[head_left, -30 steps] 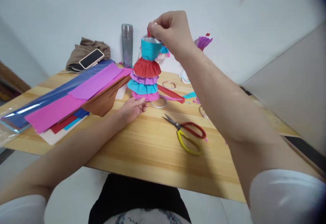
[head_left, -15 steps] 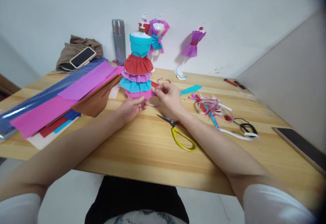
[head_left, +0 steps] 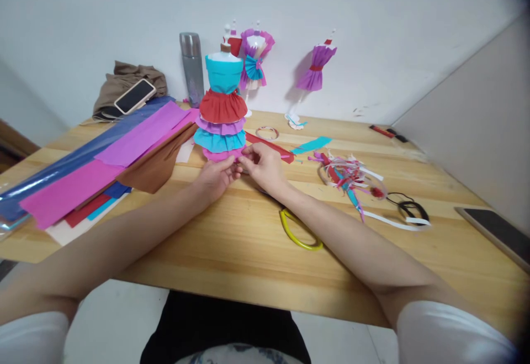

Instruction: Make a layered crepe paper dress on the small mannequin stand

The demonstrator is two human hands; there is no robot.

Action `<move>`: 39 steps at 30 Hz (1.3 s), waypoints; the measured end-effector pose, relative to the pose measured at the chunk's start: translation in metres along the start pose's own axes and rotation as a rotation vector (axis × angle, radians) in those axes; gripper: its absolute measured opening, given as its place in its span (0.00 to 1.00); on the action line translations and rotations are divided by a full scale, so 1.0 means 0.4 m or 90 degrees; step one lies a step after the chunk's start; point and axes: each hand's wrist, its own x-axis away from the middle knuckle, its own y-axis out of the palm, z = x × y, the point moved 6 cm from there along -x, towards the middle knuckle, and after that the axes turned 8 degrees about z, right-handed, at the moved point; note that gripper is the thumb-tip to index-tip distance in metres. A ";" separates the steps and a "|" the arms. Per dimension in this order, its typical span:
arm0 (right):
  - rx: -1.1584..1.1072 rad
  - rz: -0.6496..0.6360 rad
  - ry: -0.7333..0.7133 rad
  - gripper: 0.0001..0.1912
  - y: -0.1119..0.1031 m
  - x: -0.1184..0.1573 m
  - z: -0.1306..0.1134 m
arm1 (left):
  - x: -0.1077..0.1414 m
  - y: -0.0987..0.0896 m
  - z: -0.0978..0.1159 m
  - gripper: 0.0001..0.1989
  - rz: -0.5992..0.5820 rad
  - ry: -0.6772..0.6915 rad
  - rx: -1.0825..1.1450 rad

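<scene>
A small white dress form (head_left: 223, 57) stands upright, dressed in a turquoise top (head_left: 224, 75) and tiers of red, purple, turquoise and pink crepe paper ruffles. My left hand (head_left: 217, 178) is at the lowest pink ruffle (head_left: 215, 156), thumb and fingers closed on its front edge. Pressed close to it, my right hand (head_left: 265, 166) pinches the ruffle's right end, fingertips almost meeting the left ones. Exactly what lies between the right fingertips is partly hidden. Yellow-handled scissors (head_left: 296, 237) lie under my right forearm, their blades mostly covered.
Crepe paper sheets (head_left: 141, 132) spread on the left, near a phone (head_left: 135, 96) and a grey flask (head_left: 191, 68). Further dressed forms (head_left: 317, 71) stand by the wall. Right of my hands lie red (head_left: 271, 144) and turquoise strips (head_left: 312, 145), tangled scraps (head_left: 345, 176) and another phone (head_left: 497, 234).
My right hand has moved left and slightly down, from beside the pink ruffle to its edge, meeting my left fingers. My right forearm now covers more of the scissors.
</scene>
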 end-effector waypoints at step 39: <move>-0.049 0.011 0.123 0.18 0.001 0.000 0.037 | -0.016 -0.004 0.002 0.05 0.020 -0.011 -0.008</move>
